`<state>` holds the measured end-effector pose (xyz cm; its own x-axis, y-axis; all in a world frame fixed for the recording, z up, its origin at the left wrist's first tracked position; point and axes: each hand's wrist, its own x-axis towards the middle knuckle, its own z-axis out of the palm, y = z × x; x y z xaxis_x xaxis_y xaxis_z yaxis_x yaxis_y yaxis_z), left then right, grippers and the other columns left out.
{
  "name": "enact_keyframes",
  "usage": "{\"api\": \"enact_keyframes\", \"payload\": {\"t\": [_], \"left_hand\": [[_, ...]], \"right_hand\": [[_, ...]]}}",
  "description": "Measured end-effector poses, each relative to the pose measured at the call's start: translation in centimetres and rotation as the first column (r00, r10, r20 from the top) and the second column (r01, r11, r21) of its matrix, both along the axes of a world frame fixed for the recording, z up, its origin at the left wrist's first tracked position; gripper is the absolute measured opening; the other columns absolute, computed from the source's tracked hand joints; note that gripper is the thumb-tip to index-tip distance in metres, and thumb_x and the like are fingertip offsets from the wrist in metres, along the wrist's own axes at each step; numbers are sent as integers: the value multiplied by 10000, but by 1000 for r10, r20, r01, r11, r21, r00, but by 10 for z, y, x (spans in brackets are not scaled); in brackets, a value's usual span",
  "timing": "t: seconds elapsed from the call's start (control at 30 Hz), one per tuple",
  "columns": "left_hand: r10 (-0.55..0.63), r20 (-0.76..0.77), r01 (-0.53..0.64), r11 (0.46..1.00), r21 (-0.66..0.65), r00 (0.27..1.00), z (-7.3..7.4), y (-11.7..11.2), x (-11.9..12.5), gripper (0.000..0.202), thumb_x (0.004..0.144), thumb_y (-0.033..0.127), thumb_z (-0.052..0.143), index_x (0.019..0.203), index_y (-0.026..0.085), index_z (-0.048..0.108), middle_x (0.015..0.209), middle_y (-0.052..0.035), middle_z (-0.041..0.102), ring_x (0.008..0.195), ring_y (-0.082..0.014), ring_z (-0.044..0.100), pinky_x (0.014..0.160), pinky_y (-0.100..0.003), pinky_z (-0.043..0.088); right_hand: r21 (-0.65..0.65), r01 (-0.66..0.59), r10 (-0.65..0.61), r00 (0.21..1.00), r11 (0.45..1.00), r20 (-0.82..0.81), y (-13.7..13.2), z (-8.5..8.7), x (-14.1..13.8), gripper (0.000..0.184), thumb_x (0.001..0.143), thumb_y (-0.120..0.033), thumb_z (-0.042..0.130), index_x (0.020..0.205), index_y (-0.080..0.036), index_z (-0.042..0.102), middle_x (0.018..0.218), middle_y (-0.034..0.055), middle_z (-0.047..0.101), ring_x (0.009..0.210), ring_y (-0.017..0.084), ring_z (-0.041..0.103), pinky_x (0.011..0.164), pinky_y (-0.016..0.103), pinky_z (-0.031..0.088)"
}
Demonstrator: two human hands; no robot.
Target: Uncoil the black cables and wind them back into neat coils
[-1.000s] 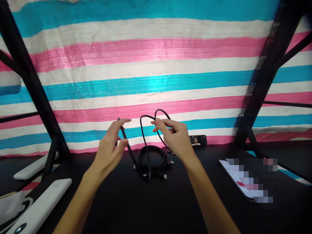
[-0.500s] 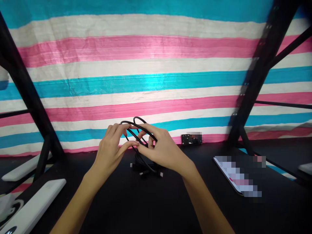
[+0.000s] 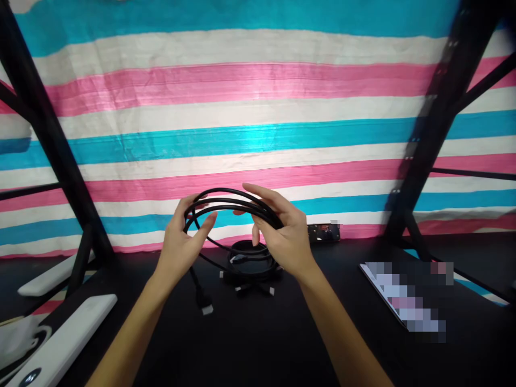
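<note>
A black cable (image 3: 226,201) hangs in several loose loops between my hands, above the dark tabletop. My left hand (image 3: 182,232) holds the left side of the coil, its thumb in front and its fingers partly hidden behind the loops. On the right side, my right hand (image 3: 288,231) grips the gathered strands between thumb and fingers. A flat silver-tipped plug (image 3: 205,306) dangles from the coil below my left hand. Behind and below, another coiled black cable (image 3: 234,275) lies on the table, with several pale-tipped plugs near it.
A phone-like device (image 3: 324,231) leans at the back by the striped sheet (image 3: 258,80). To the right lies a blurred flat object (image 3: 387,293). White bars (image 3: 76,333) and a white cord lie at the left. Black metal posts (image 3: 423,140) rise on both sides.
My hands have moved apart, and the held cable is spread into wider, more even loops. Its plug now hangs in sight at the left. The view has shifted slightly.
</note>
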<state>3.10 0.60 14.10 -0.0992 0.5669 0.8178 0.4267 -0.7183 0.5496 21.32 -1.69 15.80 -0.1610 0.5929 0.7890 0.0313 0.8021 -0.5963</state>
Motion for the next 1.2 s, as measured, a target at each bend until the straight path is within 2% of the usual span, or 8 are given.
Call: {"api": "enact_keyframes", "payload": {"t": [0.1,0.23,0.4,0.6,0.77,0.83,1.0,1.2], "left_hand": [[-105,158,125,985,-119,982,2,4,-6,190,787,334,604,902,184,597,677,7,619,687,-148,626,682,-254,470],[-139,298,254,884,-393,944,4,8,-18,208,737,378,645,735,172,614,323,108,324,256,-46,281,357,-207,257],[-171,428,392,766,-509,888,3,8,-18,292,701,377,682,581,162,526,318,122,207,263,-8,145,344,-210,64],[-301,587,600,682,-419,752,-1,-5,3,411,693,250,672,497,187,316,344,124,175,284,-4,119,358,-219,52],[-455,640,779,461,-425,619,-3,-11,14,470,747,298,604,475,200,233,355,114,154,284,-13,116,364,-224,90],[-443,611,746,500,-440,656,-3,-9,13,475,757,323,594,459,205,243,365,105,161,293,-28,177,379,-225,166],[-185,429,386,806,-448,884,-7,1,13,316,739,385,627,534,169,520,620,-1,524,710,-131,539,685,-234,374],[-69,503,327,834,-445,861,-18,2,25,448,715,397,672,1073,212,476,1068,-57,535,988,-182,526,832,-283,375]], "right_hand": [[45,48,-40,984,998,-172,18,-8,-4,339,834,-239,566,1171,-228,594,836,16,624,447,110,528,455,257,470],[-149,39,-60,988,988,-140,46,-21,-2,448,769,-319,680,1181,-178,578,799,23,625,446,115,534,420,238,451],[-210,120,-116,993,970,32,40,-23,-7,437,749,-327,709,1156,-209,602,769,15,620,511,118,513,473,230,448],[-268,-76,70,997,961,-34,8,-2,-5,373,805,-490,618,939,-152,699,546,-43,398,399,51,222,355,190,181],[-379,53,-117,982,924,-148,15,1,10,423,698,-461,763,993,-161,717,467,-87,255,411,52,148,369,189,100],[-422,70,-194,946,904,-259,21,0,14,480,651,-463,799,1012,-162,706,471,-93,256,412,51,143,366,182,96],[-323,34,-218,803,946,-555,25,3,16,439,580,-484,835,797,-149,653,476,-115,215,383,41,104,330,186,54],[-133,-10,-88,699,991,-710,13,4,1,460,644,-445,803,565,-199,423,454,-122,153,357,46,77,311,203,39]]}}
